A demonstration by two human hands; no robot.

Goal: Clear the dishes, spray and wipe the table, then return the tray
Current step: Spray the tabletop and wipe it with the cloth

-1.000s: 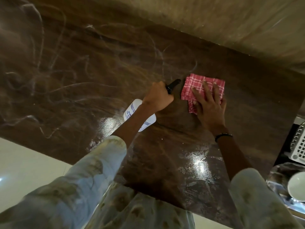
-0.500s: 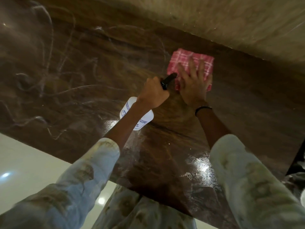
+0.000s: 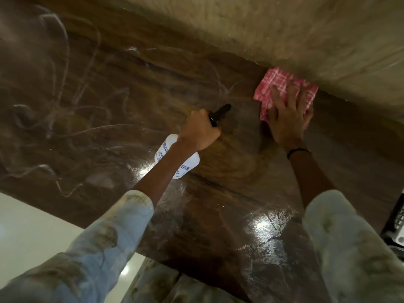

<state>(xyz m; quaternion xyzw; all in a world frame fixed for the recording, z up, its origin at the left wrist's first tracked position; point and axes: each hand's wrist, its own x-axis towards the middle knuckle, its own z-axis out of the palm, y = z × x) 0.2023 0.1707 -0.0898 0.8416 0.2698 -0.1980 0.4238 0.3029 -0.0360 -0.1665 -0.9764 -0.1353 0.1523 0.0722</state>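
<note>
Two bare hands are extended over the dark wood-grain table point(image 3: 109, 88), both forearms reaching away from the body out of pale, mottled sleeves point(image 3: 113, 232). The left hand point(image 3: 200, 130) is closed into a fist around the neck of a white spray bottle point(image 3: 190, 165), knuckles turned upward and the wrist bent slightly down. The bottle's long axis is tilted: its black nozzle point(image 3: 219, 114) projects up and to the right past the knuckles, toward the cloth, while the white body with blue lettering trails below the wrist, partly hidden by the forearm. Whether a finger rests on the trigger cannot be told, since the fist covers it.

The right hand point(image 3: 288, 119) is laid flat, palm down, with fingers spread and pointing toward the far edge of the table. A red-and-white checked cloth point(image 3: 282, 84) is pressed beneath it, held by pressure rather than clasped; the cloth lies folded under the fingers and reaches beyond the fingertips to the table's far edge, just beside the tan surface point(image 3: 306, 29) there. A dark band point(image 3: 298, 150) is worn at the right wrist.

Pale smear trails are seen on the tabletop to the left of the bottle grip, and wet glare below both wrists. A light floor point(image 3: 28, 232) is visible under the left sleeve.
</note>
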